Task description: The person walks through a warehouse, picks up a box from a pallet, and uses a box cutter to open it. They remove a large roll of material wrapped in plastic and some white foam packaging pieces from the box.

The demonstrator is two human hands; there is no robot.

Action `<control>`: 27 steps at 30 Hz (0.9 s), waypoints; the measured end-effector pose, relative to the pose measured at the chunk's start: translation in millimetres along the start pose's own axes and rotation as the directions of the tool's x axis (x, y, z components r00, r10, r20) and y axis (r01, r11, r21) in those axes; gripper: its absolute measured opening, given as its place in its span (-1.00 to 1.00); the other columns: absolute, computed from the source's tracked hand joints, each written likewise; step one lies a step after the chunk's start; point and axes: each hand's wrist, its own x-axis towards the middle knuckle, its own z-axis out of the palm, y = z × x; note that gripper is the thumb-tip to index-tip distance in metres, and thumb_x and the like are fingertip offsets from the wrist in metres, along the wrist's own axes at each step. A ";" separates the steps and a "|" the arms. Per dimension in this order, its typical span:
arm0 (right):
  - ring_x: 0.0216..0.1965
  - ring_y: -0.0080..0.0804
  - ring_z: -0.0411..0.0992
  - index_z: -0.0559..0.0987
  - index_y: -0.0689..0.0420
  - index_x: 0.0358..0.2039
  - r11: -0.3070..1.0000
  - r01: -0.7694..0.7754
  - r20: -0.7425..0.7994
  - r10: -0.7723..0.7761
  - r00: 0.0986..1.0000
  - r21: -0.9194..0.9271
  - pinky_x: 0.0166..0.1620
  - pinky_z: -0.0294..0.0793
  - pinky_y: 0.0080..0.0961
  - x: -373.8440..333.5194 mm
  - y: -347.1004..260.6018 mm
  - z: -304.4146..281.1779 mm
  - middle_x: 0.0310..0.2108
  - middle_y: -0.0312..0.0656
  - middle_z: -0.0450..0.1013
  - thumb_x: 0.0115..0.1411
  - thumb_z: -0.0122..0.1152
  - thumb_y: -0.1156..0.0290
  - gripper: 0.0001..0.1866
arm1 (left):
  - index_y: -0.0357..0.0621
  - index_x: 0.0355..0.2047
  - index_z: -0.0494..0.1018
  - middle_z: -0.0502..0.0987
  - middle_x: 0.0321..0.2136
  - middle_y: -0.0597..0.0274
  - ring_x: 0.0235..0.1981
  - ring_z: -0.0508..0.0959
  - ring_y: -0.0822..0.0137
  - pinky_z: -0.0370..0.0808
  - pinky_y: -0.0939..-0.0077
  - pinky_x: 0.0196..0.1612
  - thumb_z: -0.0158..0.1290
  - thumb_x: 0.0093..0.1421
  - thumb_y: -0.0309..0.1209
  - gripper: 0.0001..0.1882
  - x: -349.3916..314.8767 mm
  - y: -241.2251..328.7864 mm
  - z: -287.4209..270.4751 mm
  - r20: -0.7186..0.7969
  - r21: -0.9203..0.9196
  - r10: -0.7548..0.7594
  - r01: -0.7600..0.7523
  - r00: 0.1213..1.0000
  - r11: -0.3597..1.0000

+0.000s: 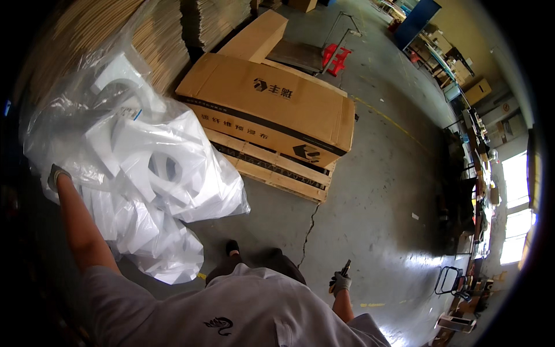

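Note:
At the left, large clear plastic bags (191, 196) are filled with white foam pieces (124, 72), some with round cut-outs. My left hand (56, 177), in a grey glove, is at the outer left side of the bags, its fingers closed on the plastic. Low at the right, away from the bags, my gloved right hand (342, 283) is wrapped round a small dark hand tool (346, 267) that points upward. Its exact kind is too small to make out.
Ahead, a long brown carton (266, 98) lies on a wooden pallet (272, 173). Stacked cardboard sheets (156, 46) stand behind the bags. Farther off is a cart (295, 55) with a metal handle and red parts (335, 61). Cluttered benches (477, 150) line the right wall.

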 end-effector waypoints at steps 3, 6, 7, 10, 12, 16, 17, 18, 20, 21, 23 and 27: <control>-0.78 -0.36 0.32 0.44 0.15 -0.39 0.994 0.054 -0.027 -0.051 0.998 0.099 -0.74 0.33 -0.42 -11.3 -6.7 -13.9 -0.63 -0.18 0.39 0.07 0.21 0.53 -0.88 | -0.33 0.15 0.20 0.30 0.15 -0.06 0.07 0.43 -0.08 0.40 -0.16 -0.03 0.03 0.05 0.20 -0.10 -109.8 17.4 20.1 -0.086 -0.053 -0.009 0.005 0.996 0.999; -0.78 -0.36 0.33 0.45 0.16 -0.39 0.990 0.040 -0.004 -0.040 0.999 0.133 -0.74 0.35 -0.42 11.8 -13.9 -20.9 -0.63 -0.18 0.40 0.07 0.21 0.53 -0.89 | -0.45 0.12 0.16 0.33 0.01 -0.24 -0.05 0.44 -0.16 0.43 -0.07 -0.13 0.09 -0.04 0.25 0.01 -180.5 -6.9 -10.7 -0.533 0.337 0.372 -0.213 0.760 0.917; -0.78 -0.36 0.33 0.45 0.16 -0.39 0.988 0.019 -0.021 -0.016 1.000 0.151 -0.73 0.35 -0.42 19.8 -11.8 -27.9 -0.63 -0.19 0.40 0.07 0.21 0.52 -0.89 | -0.39 0.12 0.19 0.34 -0.01 -0.24 -0.05 0.43 -0.15 0.44 -0.02 -0.11 0.07 0.00 0.23 -0.04 -237.3 -19.5 -17.1 -0.405 0.368 0.518 -0.384 0.754 0.847; -0.77 -0.37 0.33 0.45 0.16 -0.39 0.977 -0.032 -0.044 0.042 0.998 0.210 -0.73 0.35 -0.42 57.9 -5.3 -57.5 -0.65 -0.20 0.39 0.07 0.21 0.53 -0.88 | -0.25 0.12 0.23 0.36 -0.04 -0.14 -0.08 0.45 -0.10 0.47 0.13 -0.11 0.05 0.04 0.21 -0.14 -376.0 -102.4 -14.7 -0.235 0.449 0.743 -0.608 0.626 0.655; -0.78 -0.37 0.33 0.44 0.16 -0.39 0.966 -0.081 -0.036 0.093 0.995 0.244 -0.72 0.35 -0.41 85.4 -2.8 -86.7 -0.66 -0.20 0.38 0.06 0.22 0.53 -0.87 | -0.19 0.22 0.14 0.33 0.07 -0.10 0.01 0.43 -0.04 0.45 0.16 -0.02 0.04 0.10 0.13 -0.16 -472.5 -176.0 -16.4 -0.003 0.539 0.859 -0.723 0.512 0.433; -0.77 -0.35 0.32 0.40 0.11 -0.38 0.960 -0.158 -0.044 0.172 0.984 0.232 -0.71 0.35 -0.39 145.6 -5.9 -167.8 -0.68 -0.21 0.33 0.09 0.22 0.50 -0.84 | -0.12 0.25 0.15 0.28 0.16 -0.04 0.15 0.33 -0.04 0.36 0.15 0.11 0.11 0.10 0.03 -0.19 -648.3 -310.0 -34.1 0.670 0.510 0.499 -0.830 0.549 0.227; -0.77 -0.35 0.32 0.40 0.12 -0.38 0.957 -0.161 -0.072 0.184 0.980 0.242 -0.71 0.35 -0.38 161.9 -3.3 -191.8 -0.69 -0.21 0.33 0.09 0.22 0.50 -0.84 | -0.16 0.24 0.15 0.27 0.17 -0.02 0.17 0.30 -0.02 0.34 0.14 0.14 0.13 0.07 0.01 -0.17 -712.0 -302.3 -57.9 0.797 0.482 0.269 -0.838 0.540 0.255; -0.77 -0.35 0.32 0.40 0.12 -0.38 0.957 -0.165 -0.074 0.187 0.979 0.239 -0.70 0.36 -0.38 181.2 -12.6 -212.5 -0.69 -0.21 0.32 0.09 0.22 0.50 -0.84 | -0.18 0.21 0.20 0.31 0.14 -0.05 0.17 0.30 -0.06 0.32 0.14 0.15 0.14 0.04 0.00 -0.18 -723.2 -334.6 -53.7 0.895 0.395 0.119 -0.888 0.430 0.235; -0.77 -0.37 0.30 0.39 0.12 -0.39 0.958 -0.167 -0.125 0.200 0.972 0.231 -0.70 0.37 -0.38 211.3 -24.0 -248.4 -0.70 -0.21 0.32 0.09 0.22 0.50 -0.84 | -0.25 -0.02 0.44 0.52 -0.10 -0.19 -0.01 0.47 -0.10 0.39 0.16 0.05 0.13 0.04 -0.09 -0.41 -796.2 -354.0 -62.9 0.986 0.129 0.077 -0.971 0.147 0.203; -0.77 -0.37 0.30 0.39 0.12 -0.39 0.950 -0.161 -0.122 0.199 0.972 0.266 -0.70 0.37 -0.39 223.4 -32.8 -262.4 -0.70 -0.22 0.32 0.09 0.22 0.50 -0.84 | -0.26 -0.04 0.45 0.52 -0.10 -0.19 -0.02 0.48 -0.11 0.39 0.18 0.05 0.13 0.04 -0.09 -0.43 -818.1 -357.0 -61.2 0.994 0.107 -0.006 -0.959 0.109 0.262; -0.77 -0.38 0.30 0.39 0.12 -0.39 0.936 -0.137 -0.123 0.185 0.975 0.325 -0.71 0.37 -0.39 247.3 -54.1 -289.5 -0.70 -0.22 0.32 0.08 0.22 0.50 -0.84 | -0.27 -0.07 0.48 0.52 -0.10 -0.17 -0.04 0.49 -0.11 0.39 0.21 0.04 0.12 0.05 -0.09 -0.45 -859.4 -383.0 -47.0 0.985 0.089 -0.171 -0.916 0.022 0.391; -0.77 -0.37 0.33 0.39 0.12 -0.40 0.928 -0.149 -0.128 0.203 0.971 0.341 -0.71 0.37 -0.40 292.1 -79.9 -307.6 -0.71 -0.23 0.33 0.08 0.24 0.47 -0.83 | -0.28 -0.07 0.48 0.53 -0.08 -0.11 -0.03 0.50 -0.02 0.40 0.28 0.03 0.12 0.08 -0.12 -0.48 -1004.9 -307.4 -34.5 0.975 -0.118 -0.119 -0.895 -0.185 0.430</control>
